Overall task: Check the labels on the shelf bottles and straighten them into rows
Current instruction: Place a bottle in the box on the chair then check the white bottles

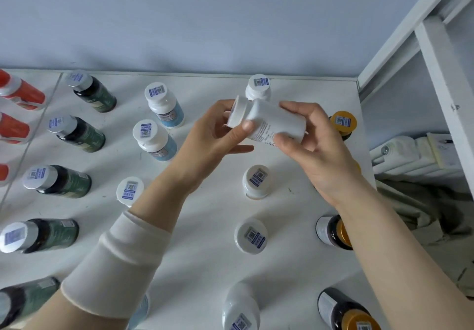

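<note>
Two hands, one bottle lifted. The white bottle is held in the air above the shelf, lying on its side with the cap to the left and the base to the right. It sits over the back part of the shelf, in line with the column of plain white bottles.

Left hand: grips the cap end, thumb across the neck just below the cap, fingers curled behind.
Right hand: grips the base end, thumb on the near side over the printed label, fingers wrapped over the top.
Label: small dark print faces the camera, too fine to read.

A white sleeve covers the left forearm and ends short of the wrist. The right forearm is bare.

Standing on the shelf, upright, with blue-and-white code stickers on the caps:
- orange bottles, far left, cut by the frame edge.
- green-labelled bottles, dark glass with silver caps, five in one column running front to back.
- blue-labelled bottles, white caps, to the right of the green column; the cap of a nearer one is partly behind the left forearm.
- plain white bottles, one just behind the held bottle and three nearer, in a line between the forearms.
- gold-capped bottles, dark glass, one just behind the right hand and two nearer, one partly hidden by the right forearm.

Pale blue wall behind the shelf; a white frame post stands at the right.
</note>
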A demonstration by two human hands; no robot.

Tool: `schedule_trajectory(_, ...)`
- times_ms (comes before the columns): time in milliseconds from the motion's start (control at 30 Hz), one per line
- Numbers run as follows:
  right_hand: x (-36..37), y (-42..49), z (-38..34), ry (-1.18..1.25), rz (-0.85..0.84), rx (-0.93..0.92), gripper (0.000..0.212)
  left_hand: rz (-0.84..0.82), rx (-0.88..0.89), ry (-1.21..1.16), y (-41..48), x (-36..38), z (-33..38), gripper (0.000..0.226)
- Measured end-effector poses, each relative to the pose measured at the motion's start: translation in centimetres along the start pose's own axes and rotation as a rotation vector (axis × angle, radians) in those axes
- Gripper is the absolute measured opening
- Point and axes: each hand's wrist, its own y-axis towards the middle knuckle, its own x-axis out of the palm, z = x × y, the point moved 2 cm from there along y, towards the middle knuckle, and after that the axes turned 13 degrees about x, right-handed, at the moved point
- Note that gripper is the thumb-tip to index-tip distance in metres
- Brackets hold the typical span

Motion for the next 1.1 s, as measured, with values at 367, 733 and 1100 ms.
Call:
schedule_trajectory(367, 0.3, -2.2, 0.2, 0.115, -0.012, 0.173, 0.044, -0.064, 0.086, -0.121, -1.8, -0.6, 0.8, 0.034)
schedule_trajectory(733, 0.7, -4.5, 0.6, 0.044, -0.014, -0.066, 0.04, -0.029, 0.072, -0.18, -2.5, 0.3, 1.5, 0.025)
schedule_trajectory(1100, 2.7, -5.0, -1.4, -0.45, 0.462, -0.408, 0.053, 0.045, -0.154, -0.482, -2.6, 1.1, 0.4, 0.03)
